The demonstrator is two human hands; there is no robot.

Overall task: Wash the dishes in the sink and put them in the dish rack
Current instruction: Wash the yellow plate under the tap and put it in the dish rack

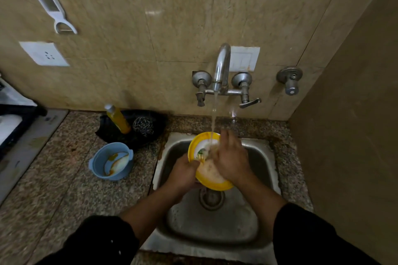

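Note:
A yellow-rimmed plate (pixel 195 144) with a white centre is held tilted over the steel sink (pixel 261 157), under water running from the tap (pixel 221 66). My left hand (pixel 183 173) grips the plate's lower left edge. My right hand (pixel 231 158) lies flat on the plate's face with fingers spread, covering much of it; whether it holds anything underneath is hidden. A dirty blue bowl (pixel 112 160) with orange stains stands on the counter left of the sink.
A yellow soap bottle (pixel 118 119) and a steel scrubber (pixel 143 126) sit in a black holder behind the bowl. The granite counter (pixel 53 189) runs left to a stove edge (pixel 13 127). A side wall closes in on the right. No dish rack is in view.

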